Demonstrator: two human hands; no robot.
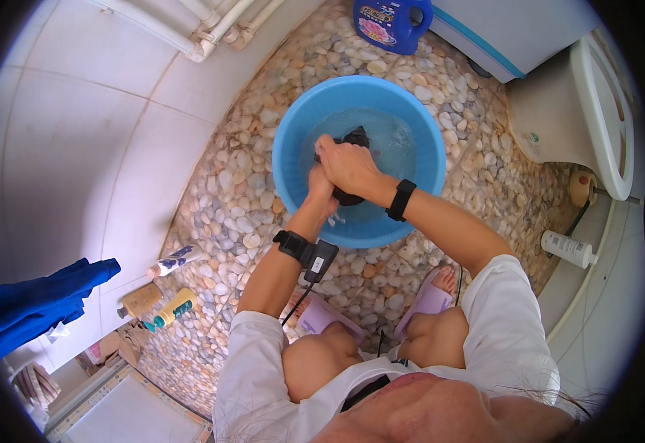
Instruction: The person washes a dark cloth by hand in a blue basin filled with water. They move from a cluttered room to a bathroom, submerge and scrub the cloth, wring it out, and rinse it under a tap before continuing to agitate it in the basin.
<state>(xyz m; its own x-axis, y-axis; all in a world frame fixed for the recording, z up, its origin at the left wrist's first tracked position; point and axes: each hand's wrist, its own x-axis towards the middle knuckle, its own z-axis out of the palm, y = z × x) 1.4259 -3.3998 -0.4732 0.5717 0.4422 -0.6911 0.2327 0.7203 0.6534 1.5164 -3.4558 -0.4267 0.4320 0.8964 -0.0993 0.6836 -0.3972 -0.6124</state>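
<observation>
A round blue plastic basin [284, 151] stands on the floor before me, with water inside. Over the water my two hands are pressed together around a dark wet cloth [356, 137]. My right hand [348, 164] is on top, its fingers closed over the cloth and toward the other hand. Below it, my left hand [321, 186] is closed at the cloth's near left side and partly covered by the right. Parts of the cloth stick out at the far side and beneath the right wrist. The kind of garment or cloth cannot be made out.
A dark blue detergent jug [390, 26] stands beyond the basin. At the right are a white toilet [559, 111] and a white bottle [568, 249]. Several bottles lie by the left wall, including a yellow one [175, 307]. Blue fabric [49, 299] hangs at the left.
</observation>
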